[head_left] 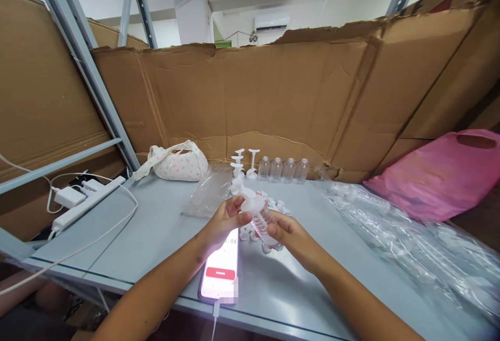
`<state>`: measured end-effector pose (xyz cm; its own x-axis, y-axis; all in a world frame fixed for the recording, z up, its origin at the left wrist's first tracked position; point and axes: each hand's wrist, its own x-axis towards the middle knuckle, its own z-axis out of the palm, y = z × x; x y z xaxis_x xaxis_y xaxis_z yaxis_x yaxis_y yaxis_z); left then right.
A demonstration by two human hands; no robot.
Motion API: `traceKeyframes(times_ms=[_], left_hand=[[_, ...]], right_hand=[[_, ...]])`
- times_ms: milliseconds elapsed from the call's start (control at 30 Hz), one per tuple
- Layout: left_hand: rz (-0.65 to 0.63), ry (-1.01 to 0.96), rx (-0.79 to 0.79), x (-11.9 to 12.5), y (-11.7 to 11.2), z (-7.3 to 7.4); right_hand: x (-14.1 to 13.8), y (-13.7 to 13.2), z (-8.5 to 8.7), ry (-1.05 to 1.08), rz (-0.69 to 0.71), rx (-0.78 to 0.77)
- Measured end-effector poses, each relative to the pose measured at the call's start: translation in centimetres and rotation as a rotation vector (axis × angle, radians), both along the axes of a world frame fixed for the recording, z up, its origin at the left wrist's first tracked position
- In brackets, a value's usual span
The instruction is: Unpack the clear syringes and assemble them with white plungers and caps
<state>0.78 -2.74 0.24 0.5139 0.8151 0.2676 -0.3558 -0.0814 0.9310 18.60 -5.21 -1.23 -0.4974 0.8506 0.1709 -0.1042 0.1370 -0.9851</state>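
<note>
My left hand (224,222) pinches the white pump cap (252,204) of a small clear bottle (263,222). My right hand (292,236) is wrapped round the bottle's body, holding it tilted above the table. Just behind the hands lies a pile of loose white pump caps (273,206). Further back, several clear bottles (283,169) stand in a row, with a few upright white pumps (244,163) to their left. A lit phone (220,273) lies flat under my left wrist.
The grey table (156,231) is walled by brown cardboard (273,91). A spotted fabric pouch (179,163) and a power strip with chargers (84,200) sit left. Clear plastic bags of parts (410,242) and a pink bag (441,174) lie right. A metal shelf post (89,70) stands left.
</note>
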Motion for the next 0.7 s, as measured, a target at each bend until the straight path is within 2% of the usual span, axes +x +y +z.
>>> traceKeyframes(times_ms=[167, 333, 400, 533, 700], left_hand=[[0.102, 0.037, -0.021, 0.0, 0.2, -0.1], [0.05, 0.023, -0.016, 0.0, 0.4, -0.1], [0.069, -0.008, -0.008, -0.1, 0.4, 0.1], [0.203, -0.044, 0.024, -0.6, 0.7, 0.7], [0.394, -0.018, 0.107, -1.8, 2.2, 1.9]], right_hand=[[0.0, 0.1, 0.2, -0.099, -0.158, 0.149], [0.0, 0.2, -0.1, -0.129, -0.242, 0.167], [0.0, 0.3, -0.2, -0.139, -0.292, 0.162], [0.0, 0.4, -0.1, -0.201, -0.349, 0.165], [0.9, 1.1, 0.2, -0.24, -0.411, 0.249]])
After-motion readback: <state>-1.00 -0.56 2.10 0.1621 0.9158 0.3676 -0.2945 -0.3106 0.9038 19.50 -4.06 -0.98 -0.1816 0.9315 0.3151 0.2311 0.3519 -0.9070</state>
